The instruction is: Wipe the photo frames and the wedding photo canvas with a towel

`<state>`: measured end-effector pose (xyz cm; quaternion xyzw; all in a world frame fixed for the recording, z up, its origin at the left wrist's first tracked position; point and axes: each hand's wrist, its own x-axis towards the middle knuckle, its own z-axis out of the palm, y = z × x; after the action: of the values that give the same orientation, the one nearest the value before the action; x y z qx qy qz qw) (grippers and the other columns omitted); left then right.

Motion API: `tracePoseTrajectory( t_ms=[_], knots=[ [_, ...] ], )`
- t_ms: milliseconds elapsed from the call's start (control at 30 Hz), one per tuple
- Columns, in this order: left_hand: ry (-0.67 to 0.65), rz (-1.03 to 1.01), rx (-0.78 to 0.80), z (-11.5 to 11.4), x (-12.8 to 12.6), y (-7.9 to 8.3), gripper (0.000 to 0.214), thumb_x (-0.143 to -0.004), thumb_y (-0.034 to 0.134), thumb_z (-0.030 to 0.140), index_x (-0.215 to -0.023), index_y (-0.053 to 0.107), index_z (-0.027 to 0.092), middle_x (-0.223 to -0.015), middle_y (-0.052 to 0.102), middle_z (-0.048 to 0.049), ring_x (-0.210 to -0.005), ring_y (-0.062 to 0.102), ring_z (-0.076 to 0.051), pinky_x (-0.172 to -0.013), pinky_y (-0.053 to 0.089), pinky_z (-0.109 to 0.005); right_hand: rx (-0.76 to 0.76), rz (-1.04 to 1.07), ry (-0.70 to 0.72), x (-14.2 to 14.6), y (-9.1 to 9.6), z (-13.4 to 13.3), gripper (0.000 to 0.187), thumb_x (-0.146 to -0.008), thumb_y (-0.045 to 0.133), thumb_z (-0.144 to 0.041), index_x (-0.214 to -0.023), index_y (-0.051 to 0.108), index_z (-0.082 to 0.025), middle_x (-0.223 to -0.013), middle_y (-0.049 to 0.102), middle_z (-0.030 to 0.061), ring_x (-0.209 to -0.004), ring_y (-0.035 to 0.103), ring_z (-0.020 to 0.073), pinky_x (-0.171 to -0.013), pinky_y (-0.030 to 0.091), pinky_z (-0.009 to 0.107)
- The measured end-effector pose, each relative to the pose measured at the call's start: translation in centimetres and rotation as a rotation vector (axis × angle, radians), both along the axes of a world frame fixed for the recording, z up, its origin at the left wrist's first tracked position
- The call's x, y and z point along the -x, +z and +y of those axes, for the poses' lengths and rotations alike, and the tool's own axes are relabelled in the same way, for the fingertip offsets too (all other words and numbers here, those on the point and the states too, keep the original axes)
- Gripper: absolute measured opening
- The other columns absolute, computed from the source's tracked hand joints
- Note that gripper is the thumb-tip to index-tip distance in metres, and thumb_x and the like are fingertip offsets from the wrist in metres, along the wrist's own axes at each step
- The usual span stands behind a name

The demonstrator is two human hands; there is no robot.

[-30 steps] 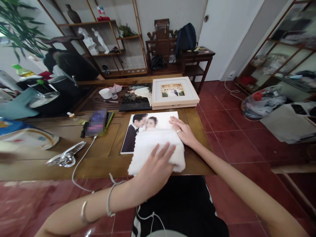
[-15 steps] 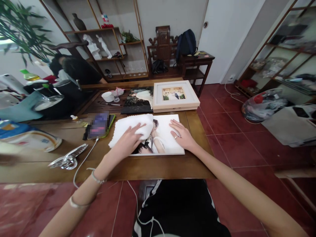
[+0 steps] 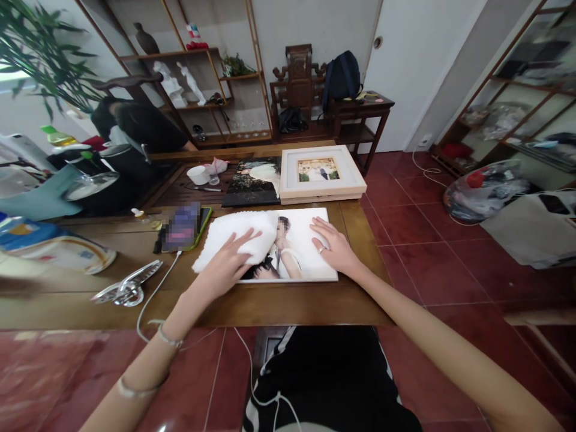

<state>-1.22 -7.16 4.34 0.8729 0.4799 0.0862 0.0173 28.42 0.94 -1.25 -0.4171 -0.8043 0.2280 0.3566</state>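
A large unframed wedding photo print [image 3: 301, 252] lies flat on the wooden table [image 3: 288, 306] in front of me. A white cloth [image 3: 236, 237] covers the print's left part. My left hand [image 3: 227, 264] presses flat on the cloth, fingers stretched out. My right hand [image 3: 335, 246], a ring on one finger, rests flat on the print's right edge with its fingers spread.
Behind the print lie a dark photo print [image 3: 254, 180] and a white framed photo [image 3: 319, 173]. A phone [image 3: 182, 227] with a white cable, a metal clip [image 3: 128, 288], a white cup [image 3: 198, 174] and a patterned plate [image 3: 58, 258] sit to the left. Shelves, chairs and bags stand around.
My left hand swept the cloth from the print's near lower part up to its left side and has since slid slightly leftward. My right hand has stayed on the right edge.
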Motion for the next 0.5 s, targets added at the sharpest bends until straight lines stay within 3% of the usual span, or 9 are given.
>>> tracePoseTrajectory(
  t_ms=[200,300,400,500],
  knots=[
    [-0.043,-0.007,-0.076,-8.4,-1.3,0.3,0.041,-0.092,0.044,0.008,-0.054,0.057,0.017,-0.155,0.039,-0.0109,-0.149,0.025,-0.027,-0.119,0.030,-0.057,0.010,0.034,0.002,0.0,0.0,0.0,0.040,-0.090,0.054,-0.027,-0.128,0.065,-0.021,-0.144,0.055,0.0104,-0.140,0.044,0.0263,-0.119,0.034,0.052],
    [-0.061,0.003,-0.064,-11.1,-1.3,0.7,0.044,-0.091,0.041,0.004,-0.052,0.053,0.018,-0.155,0.040,-0.0069,-0.148,0.029,-0.025,-0.120,0.032,-0.051,0.009,0.044,0.010,-0.1,-0.1,0.1,0.040,-0.090,0.054,-0.027,-0.128,0.065,-0.021,-0.144,0.056,0.0107,-0.140,0.044,0.0265,-0.119,0.033,0.052],
    [-0.017,-0.033,-0.081,-11.9,-0.1,1.1,0.043,-0.093,0.041,0.010,-0.054,0.055,0.020,-0.148,0.051,-0.0059,-0.142,0.042,-0.025,-0.112,0.044,-0.043,0.006,0.039,0.022,-0.1,-0.2,0.1,0.040,-0.091,0.053,-0.028,-0.129,0.065,-0.021,-0.145,0.054,0.0109,-0.142,0.042,0.0262,-0.119,0.033,0.053],
    [0.130,-0.085,-0.082,-10.3,1.5,1.3,0.039,-0.093,0.041,0.018,-0.058,0.057,0.023,-0.121,0.070,-0.0113,-0.121,0.061,-0.029,-0.095,0.055,-0.039,-0.003,0.014,0.028,-0.1,-0.1,0.0,0.041,-0.093,0.050,-0.028,-0.130,0.064,-0.018,-0.146,0.053,0.0126,-0.143,0.040,0.0257,-0.119,0.033,0.053]
  ],
)
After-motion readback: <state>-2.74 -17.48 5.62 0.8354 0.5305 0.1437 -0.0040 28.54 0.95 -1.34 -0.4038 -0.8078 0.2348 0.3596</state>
